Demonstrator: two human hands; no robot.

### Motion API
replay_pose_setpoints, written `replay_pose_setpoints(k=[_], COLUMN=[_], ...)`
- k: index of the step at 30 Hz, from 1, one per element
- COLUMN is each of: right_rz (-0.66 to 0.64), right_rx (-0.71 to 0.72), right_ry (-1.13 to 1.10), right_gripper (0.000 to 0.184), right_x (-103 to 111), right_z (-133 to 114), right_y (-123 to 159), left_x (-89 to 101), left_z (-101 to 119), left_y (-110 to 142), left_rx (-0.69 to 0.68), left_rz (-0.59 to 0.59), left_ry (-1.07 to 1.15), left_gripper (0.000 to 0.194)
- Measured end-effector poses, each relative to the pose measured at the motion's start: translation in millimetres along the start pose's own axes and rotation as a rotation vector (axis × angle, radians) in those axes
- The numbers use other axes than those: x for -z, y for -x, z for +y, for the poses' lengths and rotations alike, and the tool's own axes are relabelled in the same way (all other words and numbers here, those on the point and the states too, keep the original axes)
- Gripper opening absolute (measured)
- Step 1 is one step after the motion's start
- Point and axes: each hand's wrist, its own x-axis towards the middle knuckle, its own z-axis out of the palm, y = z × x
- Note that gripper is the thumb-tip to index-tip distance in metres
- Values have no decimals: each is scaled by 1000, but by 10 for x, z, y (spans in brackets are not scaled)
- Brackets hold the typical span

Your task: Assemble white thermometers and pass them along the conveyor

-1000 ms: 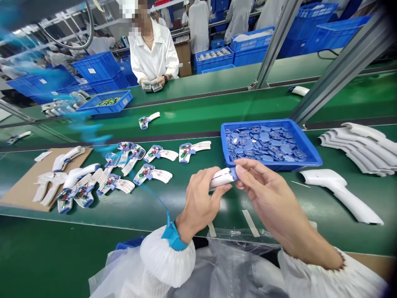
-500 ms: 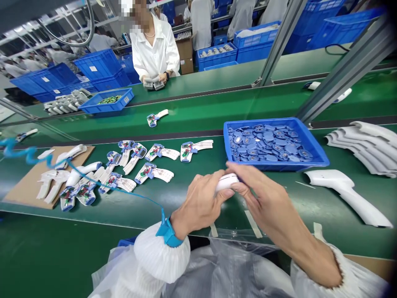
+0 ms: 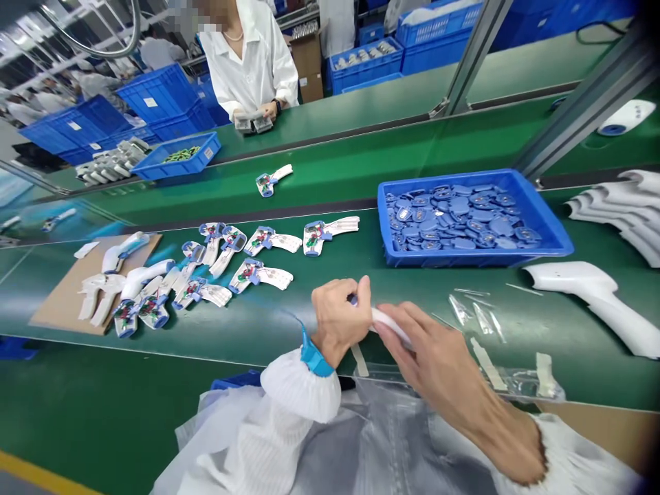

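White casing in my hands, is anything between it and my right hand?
Nothing visible: the right hand holds the white casing directly, and the left hand grips its other end. Some contact is hidden from view.

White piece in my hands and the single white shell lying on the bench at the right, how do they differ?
The white piece is held between the left hand and the right hand, while the white shell lies loose on the green bench.
The white piece is largely hidden by fingers; the white shell is uncovered, showing its bent, gun-like outline.
Both show white surfaces.
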Motion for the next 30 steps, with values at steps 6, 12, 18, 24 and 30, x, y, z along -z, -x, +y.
replay_pose_setpoints(k=[6, 12, 18, 24, 30], right_rz=[-253, -454, -249, -344, -358], right_rx=[-712, -474, -80, -272, -229], right_ry=[-499, -385, 153, -262, -221], right_gripper=[56, 50, 50, 46, 44], right_x=[33, -236, -422, -8, 198], right_z=[53, -12, 42, 269, 342], right_y=[-12, 17, 101, 73, -46], left_x=[250, 23, -62, 349, 904], left_z=[-48, -176, -181, -56, -133], left_y=[156, 216, -50, 82, -17], left_rx=[-99, 221, 201, 41, -105], left_rz=[-64, 270, 162, -354, -521], left_ry=[317, 303, 164, 714, 366], left_gripper=[33, 56, 52, 40, 17])
